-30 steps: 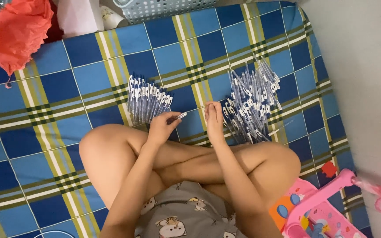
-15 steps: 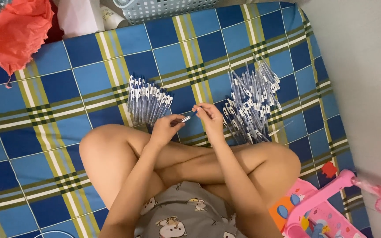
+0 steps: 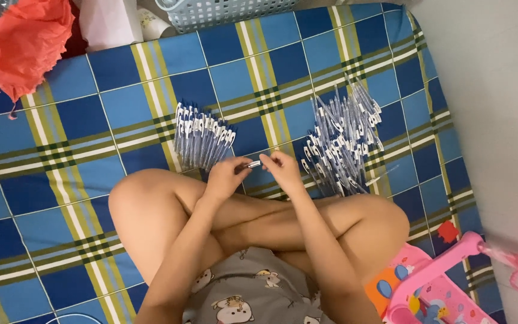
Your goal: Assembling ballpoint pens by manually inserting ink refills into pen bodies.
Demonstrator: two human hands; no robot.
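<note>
I sit cross-legged on a blue, green and yellow checked mat (image 3: 61, 150). My left hand (image 3: 226, 175) and my right hand (image 3: 282, 170) meet over my knees, both pinching one small clear pen part (image 3: 254, 163) between their fingertips. A tidy fan of blue-capped clear pens (image 3: 202, 137) lies just beyond my left hand. A larger loose heap of the same pens (image 3: 343, 141) lies beside my right hand.
A red cloth (image 3: 22, 42) sits at the far left corner. A pale blue plastic basket (image 3: 229, 11) and a white bag (image 3: 106, 21) stand past the mat's far edge. A pink toy (image 3: 445, 282) lies by my right knee, and grey floor (image 3: 499, 120) runs along the right.
My right hand came over from the loose heap towards my left hand, and both hands now hold the small part together. The two pen piles have not moved.
</note>
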